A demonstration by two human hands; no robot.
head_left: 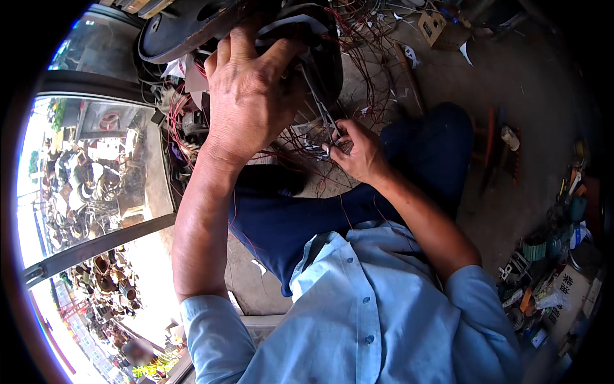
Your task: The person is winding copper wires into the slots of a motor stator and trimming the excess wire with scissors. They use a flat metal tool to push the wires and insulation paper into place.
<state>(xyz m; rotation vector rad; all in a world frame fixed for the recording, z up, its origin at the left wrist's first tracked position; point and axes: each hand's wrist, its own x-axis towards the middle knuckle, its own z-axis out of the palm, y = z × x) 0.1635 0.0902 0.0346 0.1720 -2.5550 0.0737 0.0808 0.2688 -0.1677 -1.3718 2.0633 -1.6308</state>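
Scissors (323,114) sit in the right hand (359,152), its fingers closed around the handle loops, with the slim blades pointing up toward a black round part (185,40) at the top of the view. The left hand (248,93) lies over the near edge of that part, its fingers bent and partly spread; the fingertips are hidden, so I cannot tell how firmly it holds on, or whether it pinches anything. Work looks unfinished: wires (364,61) hang loose and tangled to the right of the part, and a pale strip (295,25) shows beside the thumb. How much is already done inside cannot be told, since the hand and shadow cover it.

The black part seems to be hard metal, with a broad flat face, a thick curved rim and a dull, scuffed finish. The scissors are thin and greyish, probably steel. The wires are fine, dark red and springy-looking, curling in loose loops. The strip looks smooth and bendable, like paper or film. Pale scraps (465,53) lie on the dusty, smooth grey floor (511,70).
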